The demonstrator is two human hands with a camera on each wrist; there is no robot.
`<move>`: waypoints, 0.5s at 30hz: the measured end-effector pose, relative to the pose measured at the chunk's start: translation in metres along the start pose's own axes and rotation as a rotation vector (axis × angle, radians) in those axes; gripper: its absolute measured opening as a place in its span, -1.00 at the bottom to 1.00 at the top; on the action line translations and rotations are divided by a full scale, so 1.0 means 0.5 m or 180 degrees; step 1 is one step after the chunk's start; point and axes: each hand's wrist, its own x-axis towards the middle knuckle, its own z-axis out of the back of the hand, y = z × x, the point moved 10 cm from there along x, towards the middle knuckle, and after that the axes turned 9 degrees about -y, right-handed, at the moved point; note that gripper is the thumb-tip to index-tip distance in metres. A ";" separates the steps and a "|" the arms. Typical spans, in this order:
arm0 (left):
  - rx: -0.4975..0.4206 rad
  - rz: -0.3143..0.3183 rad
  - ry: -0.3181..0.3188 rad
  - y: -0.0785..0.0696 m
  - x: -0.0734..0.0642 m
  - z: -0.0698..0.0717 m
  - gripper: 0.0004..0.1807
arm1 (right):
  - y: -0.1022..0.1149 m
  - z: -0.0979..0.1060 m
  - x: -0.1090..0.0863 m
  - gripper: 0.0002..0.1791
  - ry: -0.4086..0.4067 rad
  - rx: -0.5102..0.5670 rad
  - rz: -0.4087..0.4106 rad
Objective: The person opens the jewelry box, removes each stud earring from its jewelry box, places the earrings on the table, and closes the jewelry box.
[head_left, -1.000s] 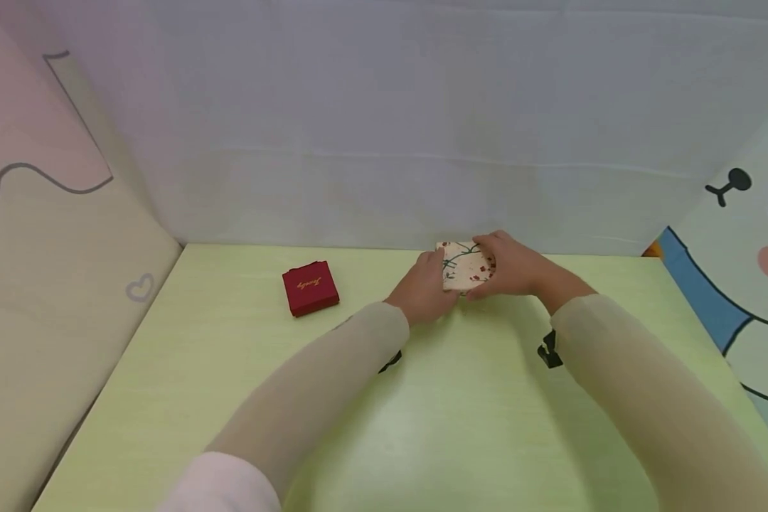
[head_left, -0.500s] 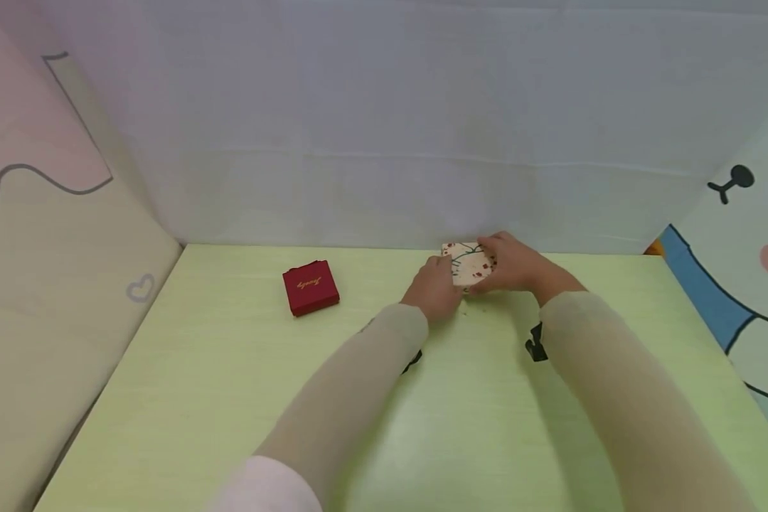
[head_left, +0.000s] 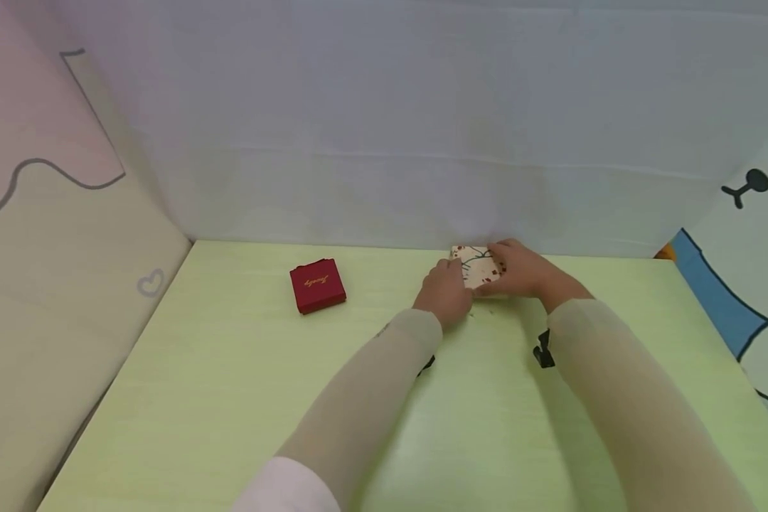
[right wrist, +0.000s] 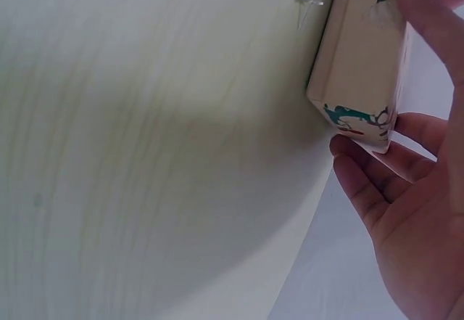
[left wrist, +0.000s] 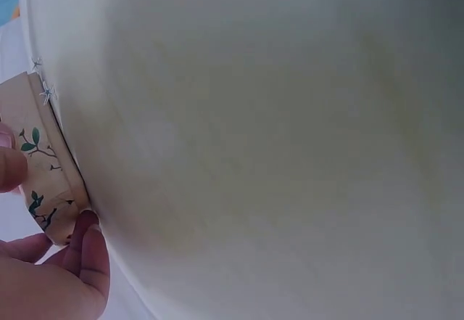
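My left hand [head_left: 444, 293] and right hand [head_left: 518, 270] are both clamped on the box [head_left: 482, 267], one at each end. It sits at the back of the table [head_left: 294, 398], right of centre, close to the back cloth [head_left: 384, 121]. I cannot tell whether its whole base touches the table.

My left fingers curl against the left end; from the left wrist I see fingertips pinching the lower corner, just beside the table's surface. My right hand spans the other end, thumb on the near side and fingers on the far side, and the right wrist view shows those fingers bent around the end. The two hands are close together, the patterned top showing between them.

The box is cream, with red flecks and dark branches on top and green leaves along its side. Small star-shaped bits [left wrist: 47, 93] show just beside it in the wrist views; I cannot make out what they are.

Well off to my left, the red box [head_left: 318, 286] lies flat on the table, slightly turned, gold lettering on its lid. Pale sleeves [head_left: 371, 384] cover my forearms, and a black piece [head_left: 542, 350] shows under my right cuff. A printed cloth [head_left: 70, 299] with a heart hangs at my left, and a panel [head_left: 720, 291] with a blue patch stands at my right.
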 end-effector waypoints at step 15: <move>0.0068 0.0010 0.0068 -0.009 -0.018 0.013 -0.25 | 0.006 0.004 -0.003 0.27 0.0055 -0.0019 0.0060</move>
